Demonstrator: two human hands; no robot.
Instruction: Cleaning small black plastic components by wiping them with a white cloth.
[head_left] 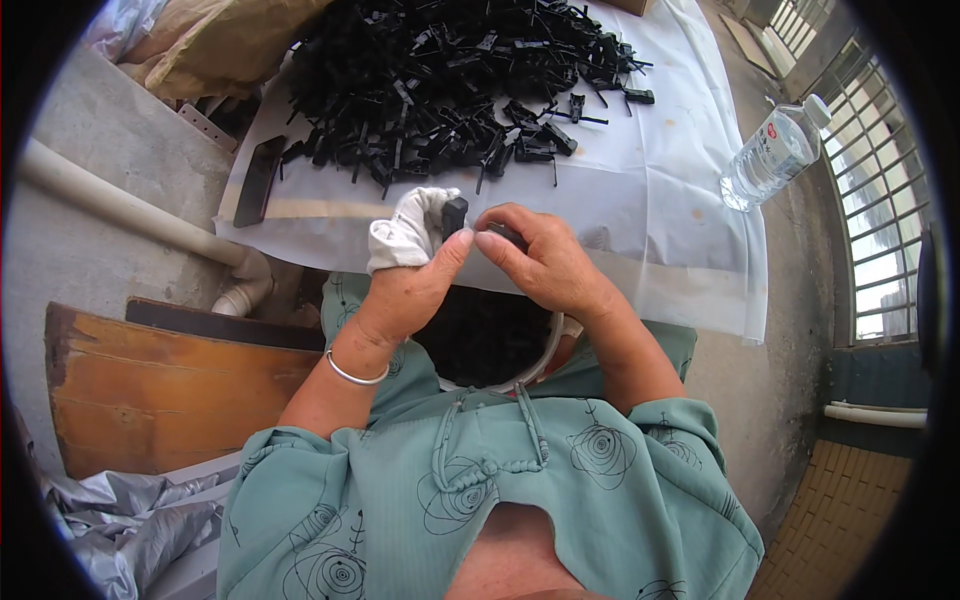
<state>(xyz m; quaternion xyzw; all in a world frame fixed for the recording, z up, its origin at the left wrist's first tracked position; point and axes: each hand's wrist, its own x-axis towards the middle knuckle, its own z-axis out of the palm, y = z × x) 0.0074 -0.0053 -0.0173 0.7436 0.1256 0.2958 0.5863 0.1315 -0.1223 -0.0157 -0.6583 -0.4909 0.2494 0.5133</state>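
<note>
Left hand (412, 290) pinching a black plastic part (455, 214), mid-frame, right hand (548, 262) curled round a dark piece (509, 236); big black heap of parts (430, 95), upper centre

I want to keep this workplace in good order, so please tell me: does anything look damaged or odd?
The orange-brown board at the left looks damaged: its surface is scratched and its edges worn. Brownish spots mark the white sheet. The clear bottle at right appears to lean, though the lens may cause this.
</note>
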